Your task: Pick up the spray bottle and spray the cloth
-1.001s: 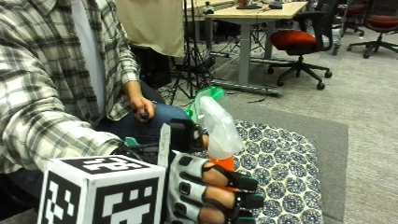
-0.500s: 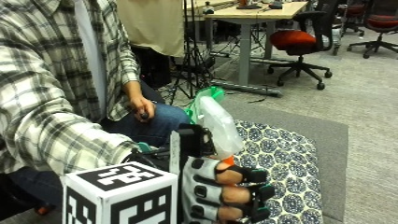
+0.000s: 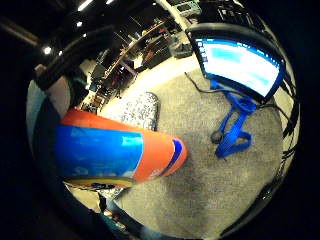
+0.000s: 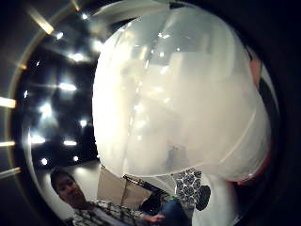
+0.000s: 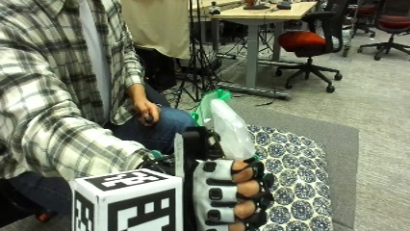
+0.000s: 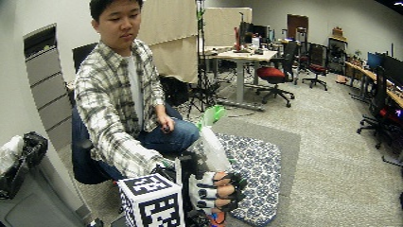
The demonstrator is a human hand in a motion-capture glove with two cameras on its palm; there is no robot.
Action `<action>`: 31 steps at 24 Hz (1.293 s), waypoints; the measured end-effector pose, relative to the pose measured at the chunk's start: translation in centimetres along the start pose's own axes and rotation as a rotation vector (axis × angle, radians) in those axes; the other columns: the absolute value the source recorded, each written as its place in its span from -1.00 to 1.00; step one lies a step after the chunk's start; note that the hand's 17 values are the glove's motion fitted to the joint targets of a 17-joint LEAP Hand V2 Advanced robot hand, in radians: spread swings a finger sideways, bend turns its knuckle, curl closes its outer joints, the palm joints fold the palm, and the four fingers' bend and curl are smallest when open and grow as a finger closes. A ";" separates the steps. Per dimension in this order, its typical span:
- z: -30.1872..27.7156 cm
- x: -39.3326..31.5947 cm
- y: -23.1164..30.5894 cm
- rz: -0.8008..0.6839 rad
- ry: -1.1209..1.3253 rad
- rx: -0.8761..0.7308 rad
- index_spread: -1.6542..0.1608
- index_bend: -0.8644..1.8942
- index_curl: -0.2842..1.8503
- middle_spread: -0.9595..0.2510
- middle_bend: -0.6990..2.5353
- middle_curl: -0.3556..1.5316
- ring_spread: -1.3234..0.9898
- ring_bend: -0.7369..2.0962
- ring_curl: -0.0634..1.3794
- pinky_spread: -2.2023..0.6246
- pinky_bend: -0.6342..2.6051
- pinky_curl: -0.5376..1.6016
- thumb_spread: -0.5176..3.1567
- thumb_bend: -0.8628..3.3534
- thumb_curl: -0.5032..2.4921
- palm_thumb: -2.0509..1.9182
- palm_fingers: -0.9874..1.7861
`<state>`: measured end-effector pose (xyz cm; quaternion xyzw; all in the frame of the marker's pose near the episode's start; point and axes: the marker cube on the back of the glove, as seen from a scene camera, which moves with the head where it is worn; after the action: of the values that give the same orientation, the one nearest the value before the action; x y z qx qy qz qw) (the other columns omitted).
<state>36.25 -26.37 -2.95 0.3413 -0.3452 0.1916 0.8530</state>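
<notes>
My gloved right hand (image 5: 229, 198) grips a spray bottle (image 5: 228, 129) round its lower part, fingers curled over it. The bottle has a translucent white body and a green spray head (image 5: 209, 103), and it leans away from me above the near end of the cloth. The cloth (image 5: 291, 190), white with blue round patterns, lies flat on a grey surface (image 5: 336, 142). In the wide outside view the hand (image 6: 215, 188) holds the bottle (image 6: 212, 143) over the cloth (image 6: 255, 163). The bottle's orange and blue label (image 3: 117, 152) and pale body (image 4: 178, 94) fill the palm views.
The person's bare left hand (image 5: 146, 111) rests on a thigh, holding a small dark thing. A monitor (image 3: 240, 60) on a blue stand (image 3: 232, 127) stands on the grey surface. A desk (image 5: 262, 14) and office chairs (image 5: 307, 41) stand farther off.
The hand has turned slightly with the bottle. The orange part that showed above the fingers is now hidden. The bottle stays at about the same place over the cloth.
</notes>
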 end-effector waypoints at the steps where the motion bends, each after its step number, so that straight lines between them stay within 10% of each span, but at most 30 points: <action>1: 0.0 0.0 -0.1 -0.008 0.005 0.013 0.55 -0.20 -0.36 0.41 -0.40 -0.20 0.03 -0.22 -0.45 0.60 -0.41 -0.27 -0.33 -0.59 -0.29 0.54 0.55; 31: -0.3 -1.7 -2.2 -0.127 0.095 0.080 0.58 -0.11 -0.20 0.37 -0.22 -0.04 0.00 -0.07 -0.23 0.44 -0.29 -0.12 -0.56 -0.60 -0.18 0.56 0.66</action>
<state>36.42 -27.78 -5.34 0.3869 -0.2739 0.1667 0.8646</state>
